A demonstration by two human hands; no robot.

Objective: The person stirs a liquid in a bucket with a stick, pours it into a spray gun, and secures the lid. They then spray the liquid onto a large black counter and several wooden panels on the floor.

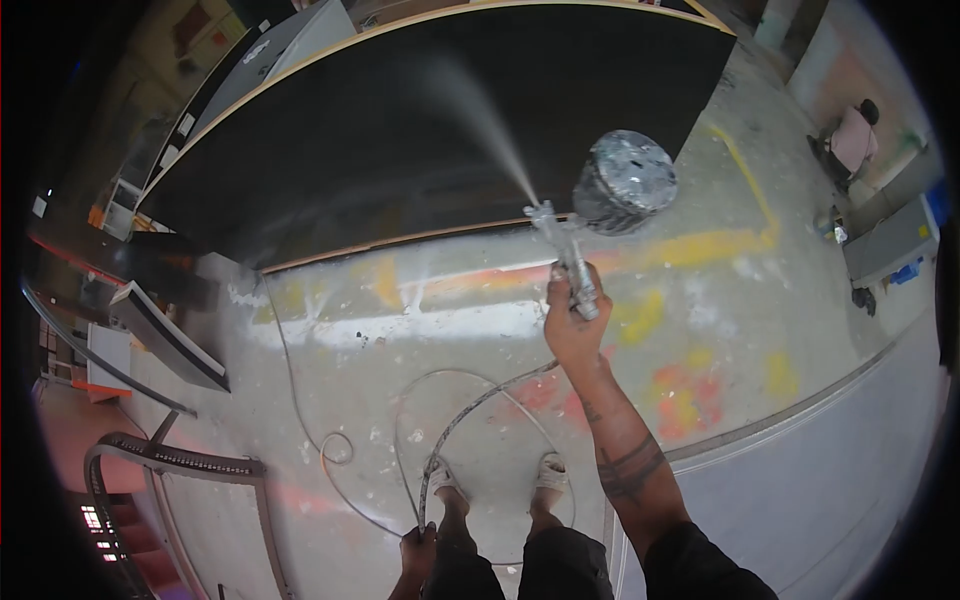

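My right hand (572, 322) grips the handle of a spray gun (562, 243), held out at arm's length. A paint-speckled cup (625, 181) sits on top of the gun. From the nozzle a white mist (478, 110) fans out up and left over a large black panel (400, 130) with a pale wooden edge. My left hand (418, 549) is low by my legs, closed on the air hose (460, 415). The hose loops over the floor in front of my feet and runs up to the gun.
The concrete floor (700, 330) is stained with yellow, orange and white paint. Dark panels and a metal rack (170, 340) stand at the left. A grey board (830, 480) lies at the right. Another person (852, 140) crouches at the far right, beside a grey box (890, 245).
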